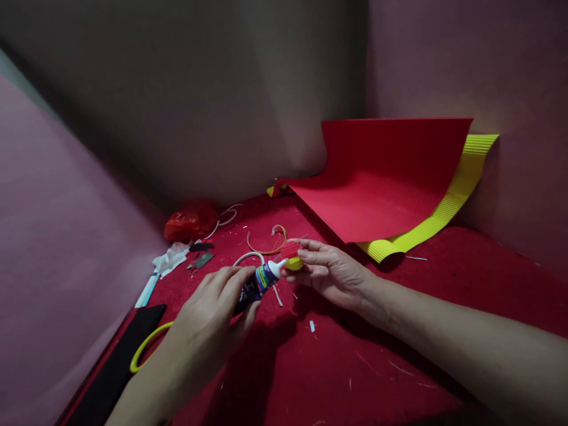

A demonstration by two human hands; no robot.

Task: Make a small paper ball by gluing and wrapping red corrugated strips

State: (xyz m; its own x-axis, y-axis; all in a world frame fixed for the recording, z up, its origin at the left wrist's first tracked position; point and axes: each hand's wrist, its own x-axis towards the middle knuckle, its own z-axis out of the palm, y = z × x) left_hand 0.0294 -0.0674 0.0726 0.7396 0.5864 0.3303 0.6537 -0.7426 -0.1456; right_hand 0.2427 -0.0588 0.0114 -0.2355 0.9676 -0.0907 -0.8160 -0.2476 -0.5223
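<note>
While the left hand (219,296) grips the tube (262,279) aimed at two o'clock, the right hand (331,271), pinching the red-and-yellow piece (291,251), needs steadiness

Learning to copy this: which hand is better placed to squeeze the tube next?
Probably the left hand: it grips the tube, white nozzle towards the ridged red-and-yellow piece in the right hand.
</note>
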